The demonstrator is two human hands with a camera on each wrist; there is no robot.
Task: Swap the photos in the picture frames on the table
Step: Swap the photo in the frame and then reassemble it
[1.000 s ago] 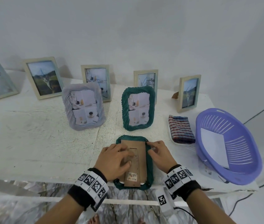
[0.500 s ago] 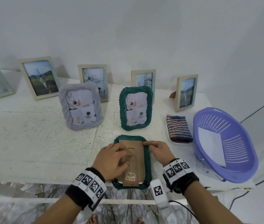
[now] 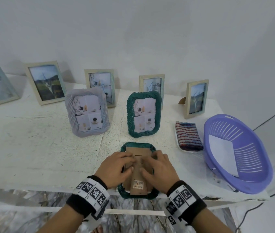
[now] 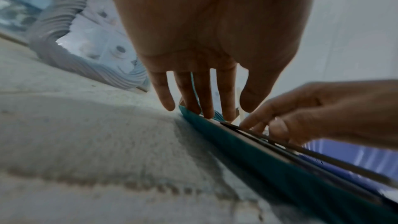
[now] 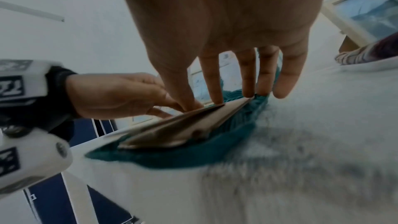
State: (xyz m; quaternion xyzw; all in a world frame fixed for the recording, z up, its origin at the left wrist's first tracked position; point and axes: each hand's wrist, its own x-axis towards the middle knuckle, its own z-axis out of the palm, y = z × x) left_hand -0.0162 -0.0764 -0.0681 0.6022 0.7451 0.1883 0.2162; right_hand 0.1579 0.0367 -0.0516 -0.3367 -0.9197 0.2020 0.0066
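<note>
From my head view, my left hand (image 3: 115, 170) and right hand (image 3: 160, 170) lie with fingers spread flat on the brown cardboard back (image 3: 137, 182) of the face-down dark green woven picture frame (image 3: 153, 195) at the white table's (image 3: 32, 157) near edge, while the purple slotted plastic basket (image 3: 251, 180) at the right edge holds a white sheet (image 3: 222, 153). At my left wrist, straight fingers (image 4: 206, 98) touch the frame's far rim; at my right wrist, fingertips (image 5: 215, 88) press the slightly lifted cardboard.

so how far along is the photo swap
Early, by the look of it. Done: one green frame lies face down at the table's near edge. In hand: the left hand and right hand both press on its cardboard back, which is still in place. Left: no loose photo is clearly visible, and the standing green frame and grey frame still show their pictures.
</note>
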